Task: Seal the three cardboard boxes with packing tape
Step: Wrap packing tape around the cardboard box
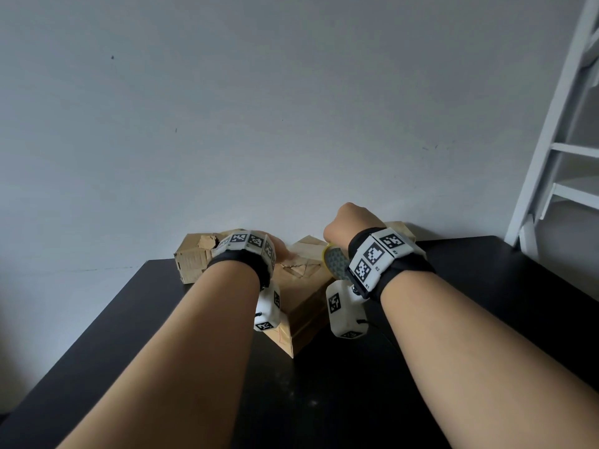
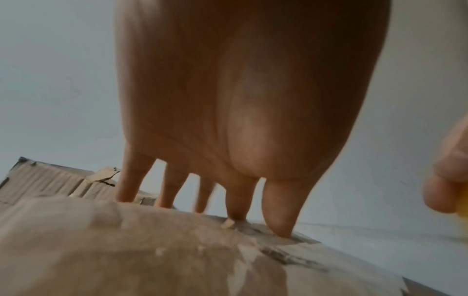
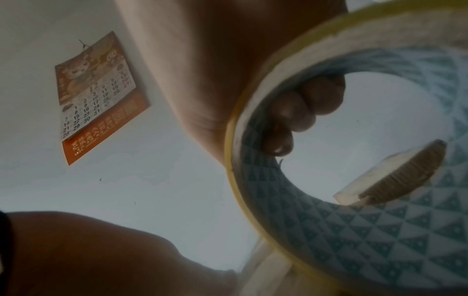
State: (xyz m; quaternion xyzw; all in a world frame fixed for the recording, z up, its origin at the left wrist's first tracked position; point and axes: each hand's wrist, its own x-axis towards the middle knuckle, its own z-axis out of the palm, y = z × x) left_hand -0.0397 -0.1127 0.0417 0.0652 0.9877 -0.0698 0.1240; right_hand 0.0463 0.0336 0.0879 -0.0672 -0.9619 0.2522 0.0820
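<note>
At frame centre the left hand presses straight fingers on the middle box on the desk, likely pinning its flaps. The right hand grips the tape roll, fingers through its core, probably to draw tape across.

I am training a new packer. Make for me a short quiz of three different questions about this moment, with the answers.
1. True or false: the left hand holds the tape roll.
2. How many boxes show in the head view?
3. The left fingers press on: A) the table B) the middle box C) the wall.

Key: 1. False; the right hand grips it. 2. Three. 3. B.
</note>
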